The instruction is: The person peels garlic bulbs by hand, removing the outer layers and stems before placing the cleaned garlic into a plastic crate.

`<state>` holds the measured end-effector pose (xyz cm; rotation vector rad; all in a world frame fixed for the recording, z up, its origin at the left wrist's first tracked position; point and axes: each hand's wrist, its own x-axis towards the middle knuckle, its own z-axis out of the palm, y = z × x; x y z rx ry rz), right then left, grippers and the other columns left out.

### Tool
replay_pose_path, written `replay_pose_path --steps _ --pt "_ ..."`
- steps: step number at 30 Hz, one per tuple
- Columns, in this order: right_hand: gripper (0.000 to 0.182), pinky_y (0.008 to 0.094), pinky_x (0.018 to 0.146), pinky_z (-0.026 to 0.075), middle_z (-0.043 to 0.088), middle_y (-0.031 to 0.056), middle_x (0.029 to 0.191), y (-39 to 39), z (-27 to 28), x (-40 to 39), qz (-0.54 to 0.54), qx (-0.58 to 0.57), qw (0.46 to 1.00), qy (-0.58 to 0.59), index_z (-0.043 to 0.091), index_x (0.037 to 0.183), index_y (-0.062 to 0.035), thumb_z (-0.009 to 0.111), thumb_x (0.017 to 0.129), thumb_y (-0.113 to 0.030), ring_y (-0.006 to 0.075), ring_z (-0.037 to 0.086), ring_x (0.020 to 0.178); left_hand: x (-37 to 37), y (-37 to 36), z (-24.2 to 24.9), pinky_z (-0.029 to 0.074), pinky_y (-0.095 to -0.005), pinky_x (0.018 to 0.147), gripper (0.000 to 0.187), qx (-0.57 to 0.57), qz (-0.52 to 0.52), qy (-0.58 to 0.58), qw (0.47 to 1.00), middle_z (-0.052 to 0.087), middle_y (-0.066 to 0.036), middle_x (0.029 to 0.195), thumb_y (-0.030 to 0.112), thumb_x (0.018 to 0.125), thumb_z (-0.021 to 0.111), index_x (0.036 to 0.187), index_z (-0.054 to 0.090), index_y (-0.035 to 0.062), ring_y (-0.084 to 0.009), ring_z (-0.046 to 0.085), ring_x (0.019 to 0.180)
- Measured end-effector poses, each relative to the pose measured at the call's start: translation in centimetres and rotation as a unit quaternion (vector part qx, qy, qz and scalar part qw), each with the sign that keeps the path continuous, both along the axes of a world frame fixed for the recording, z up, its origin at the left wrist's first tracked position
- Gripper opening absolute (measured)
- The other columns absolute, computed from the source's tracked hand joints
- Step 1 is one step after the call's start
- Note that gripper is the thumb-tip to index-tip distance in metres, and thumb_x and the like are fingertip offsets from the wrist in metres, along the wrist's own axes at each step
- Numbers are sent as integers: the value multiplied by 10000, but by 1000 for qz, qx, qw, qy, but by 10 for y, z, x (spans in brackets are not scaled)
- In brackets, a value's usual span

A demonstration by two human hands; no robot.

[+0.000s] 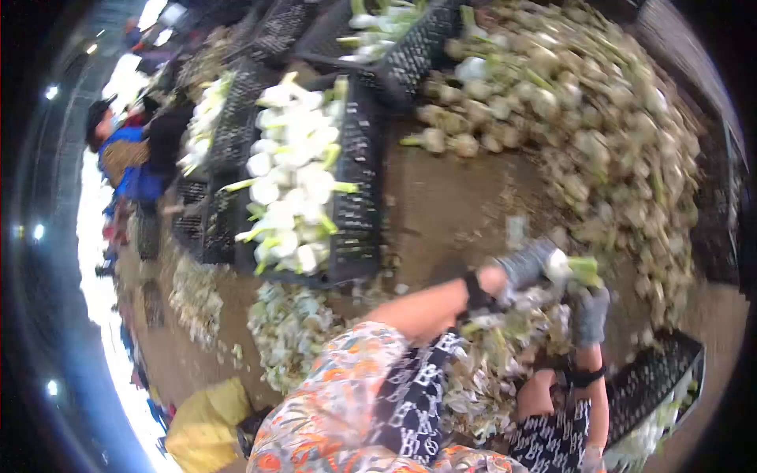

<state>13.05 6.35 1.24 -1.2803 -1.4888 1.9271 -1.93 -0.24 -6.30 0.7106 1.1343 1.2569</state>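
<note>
My left hand [527, 266], in a grey glove with a dark band at the wrist, is closed round a white garlic bulb [557, 266] with a short green stem. My right hand [591, 315], also gloved in grey, is at the stem end, its fingers closed against the stem; motion blur softens the exact grip. Peeled skins [497, 359] lie heaped below both hands, in front of my patterned trousers. Beyond the hands spreads a large pile of unpeeled garlic bulbs [599, 142] with dry, brownish skins.
A black crate [359, 189] full of cleaned white bulbs stands to the left, with more crates [422, 55] behind. Another black crate [658, 370] is at the lower right. Skins [292, 331] litter the floor. A yellow sack [209, 422] lies lower left; a person [126, 154] is farther off.
</note>
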Motion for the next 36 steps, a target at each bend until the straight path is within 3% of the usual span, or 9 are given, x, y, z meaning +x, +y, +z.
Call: replay_pose_path --steps 2,5,12,16,20,24,27,31,36 --pt "173 251 578 447 597 39 741 7 3 5 71 51 994 -66 622 849 22 537 741 -83 106 538 655 -2 0 0 469 -225 670 194 -63 -6 -189 980 612 -13 911 156 844 560 1013 598 70 -91 556 802" --pt "202 277 629 466 615 74 769 9 6 4 54 14 997 -54 597 887 41 568 771 -122 136 571 672 -12 -1 40 450 -258 754 350 -61 86 -130 986 564 -64 977 217 777 647 1068 547 50 -165 545 855" --pt "296 259 714 458 584 62 965 -2 4 3 -26 32 998 54 512 1082 2 560 791 -22 112 550 834 8 -3 68 427 -291 820 458 132 119 460 870 517 -68 1059 245 753 701 1124 519 47 -161 510 915" --pt "222 281 721 457 589 66 919 6 0 20 28 52 998 -38 555 981 10 527 761 11 149 558 798 1 2 67 454 -264 784 434 -50 31 -42 997 552 -38 1016 240 739 718 1085 536 53 -119 534 905" --pt "153 303 671 478 572 50 836 19 -29 33 89 145 984 47 561 895 -17 482 765 -31 184 562 757 -8 -4 66 459 -277 806 262 -1 23 -69 997 584 -64 1033 108 773 671 1005 571 42 -150 554 929" --pt "171 340 576 525 580 78 834 24 -30 34 -102 -339 897 263 540 911 -38 528 803 -170 210 578 754 -11 -3 72 459 -285 808 176 65 -27 56 996 585 -67 1038 86 754 678 916 627 41 -154 555 934" --pt "182 321 563 525 569 86 853 31 -39 47 -78 -587 722 358 537 908 -27 515 807 -176 199 581 756 -12 -3 73 463 -319 808 174 116 -42 14 992 593 -85 1005 155 741 700 868 648 48 -172 565 928" --pt "194 346 739 483 583 88 935 5 -30 60 165 54 976 135 545 917 -30 538 786 -173 217 566 821 -3 -3 68 499 -310 738 318 89 27 -210 973 592 -87 1010 258 745 701 973 604 58 -177 588 873" --pt "404 370 795 450 569 126 1055 19 -16 86 367 -134 865 314 527 1103 -17 622 780 -239 223 556 910 -7 -14 42 536 -315 810 437 -69 57 -513 854 547 -151 1123 194 802 629 1165 476 6 -231 582 975"
